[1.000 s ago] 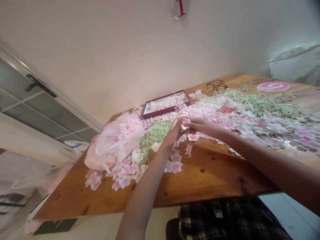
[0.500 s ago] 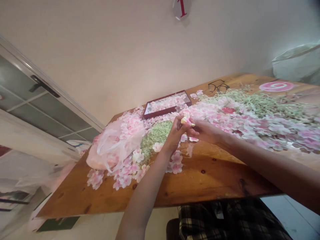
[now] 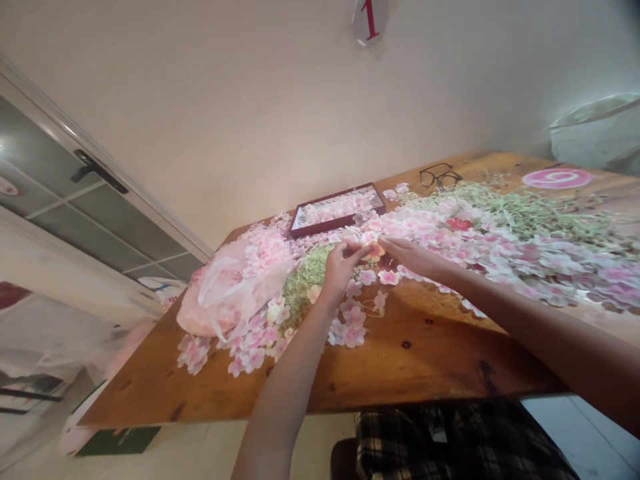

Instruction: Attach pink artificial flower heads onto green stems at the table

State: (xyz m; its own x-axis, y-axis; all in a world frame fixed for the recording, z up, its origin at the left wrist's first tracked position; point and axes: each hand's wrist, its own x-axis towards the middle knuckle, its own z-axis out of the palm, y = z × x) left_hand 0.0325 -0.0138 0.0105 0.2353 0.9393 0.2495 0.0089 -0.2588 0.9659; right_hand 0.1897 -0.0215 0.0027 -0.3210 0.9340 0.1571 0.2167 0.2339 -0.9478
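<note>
A small pink-and-yellow artificial flower (image 3: 374, 251) is held up over the heap of petals. Thumb and fingers of my left hand (image 3: 343, 263) pinch it from the left. On its other side my right hand (image 3: 411, 257) has its fingertips closed at the flower's edge, partly hidden by the petals. Just below the hands, a loose pink blossom (image 3: 389, 277) lies on the wooden table (image 3: 400, 360). Green stem pieces (image 3: 306, 275) are piled left of my left hand, with more pink blossoms (image 3: 353, 323) by the forearm.
Behind the hands stands a dark red tray (image 3: 330, 225) holding pink blossoms. A filmy bag (image 3: 215, 293) of flowers lies at the left. To the right spread pink petals (image 3: 530, 260), green stems (image 3: 540, 210), glasses (image 3: 440, 179) and a pink number disc (image 3: 557, 178).
My hands have drawn slightly apart, and the flower has turned and sits a little lower between the fingertips. The view has shifted slightly.
</note>
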